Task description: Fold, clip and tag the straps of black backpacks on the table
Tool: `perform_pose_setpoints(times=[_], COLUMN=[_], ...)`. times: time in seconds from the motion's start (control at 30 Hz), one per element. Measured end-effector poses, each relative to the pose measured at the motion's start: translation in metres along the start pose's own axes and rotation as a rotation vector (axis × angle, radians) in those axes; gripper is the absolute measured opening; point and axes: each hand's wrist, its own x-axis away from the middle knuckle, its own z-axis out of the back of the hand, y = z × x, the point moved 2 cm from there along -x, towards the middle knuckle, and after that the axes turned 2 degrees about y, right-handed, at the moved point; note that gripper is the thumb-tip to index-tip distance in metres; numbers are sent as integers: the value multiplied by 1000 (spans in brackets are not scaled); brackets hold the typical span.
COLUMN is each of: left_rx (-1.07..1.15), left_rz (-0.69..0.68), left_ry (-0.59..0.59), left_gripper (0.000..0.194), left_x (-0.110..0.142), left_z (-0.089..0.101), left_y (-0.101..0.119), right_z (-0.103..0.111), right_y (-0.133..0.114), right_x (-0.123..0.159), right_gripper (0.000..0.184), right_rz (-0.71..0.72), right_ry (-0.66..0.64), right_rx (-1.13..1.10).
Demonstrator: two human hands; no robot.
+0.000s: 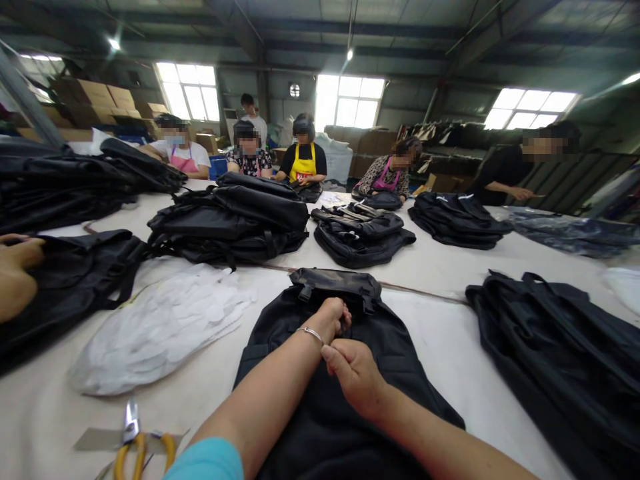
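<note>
A black backpack [345, 400] lies flat on the white table [450, 347] right in front of me, its top flap [336, 282] pointing away. My left hand [334, 317], with a thin bracelet on the wrist, is closed in a fist on the backpack's fabric just below the flap. My right hand [356, 375] sits close behind it with the fingers curled and pinched on the same fabric. What the fingers grip is mostly hidden beneath them.
A pile of white paper stuffing [160, 320] lies to the left, yellow-handled scissors [136, 448] at the near edge. Stacks of black backpacks [230, 220] cover the table; more lie at right [560, 353]. Another person's hand [17, 273] is at far left. Several workers sit across.
</note>
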Motion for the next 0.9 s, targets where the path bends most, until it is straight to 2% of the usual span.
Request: perform_pose_setpoints(times=[0.13,0.27,0.33,0.43,0.47,0.5,0.57,0.6,0.63,0.67,0.73,0.77,0.83,0.9], left_rx=[-188,-415,-534,-663,-706,-783,-1044,-1198,-1335,-1425,-1429,-1376,-1220,-1039], left_rz=[-43,-220,-381,-662,-746,-836,-1031,-1121,-1192,-1235,-1268,-1283,-1297,-1226], left_ry=[56,79,103,141,138,119,30,-31,-86,-121,-99,-53,66,147], left_gripper=[25,33,32,13,16,28,57,66,66,57,27,20,23,23], left_x=[-2,8,18,36,42,47,56,60,63,64,65,64,62,59], left_z=[-3,10,25,50,55,58,54,49,44,39,33,32,36,43], left_y=[5,11,17,28,29,30,25,21,17,13,11,13,18,24], right_z=[1,10,22,47,56,64,81,88,95,102,114,119,122,114], right_y=[-7,-6,-6,-8,-10,-13,-20,-23,-25,-25,-19,-12,8,32], right_x=[2,5,11,21,23,25,24,21,17,11,-6,-16,-36,-56], right_gripper=[44,35,24,13,11,11,11,12,14,16,19,19,18,20], right_rz=[40,68,133,216,228,234,246,254,259,256,237,219,156,72], right_ry=[-65,-119,-114,-45,-6,35,100,125,153,184,291,372,556,676], right_rx=[49,195,286,452,522,590,681,692,674,633,505,439,340,276])
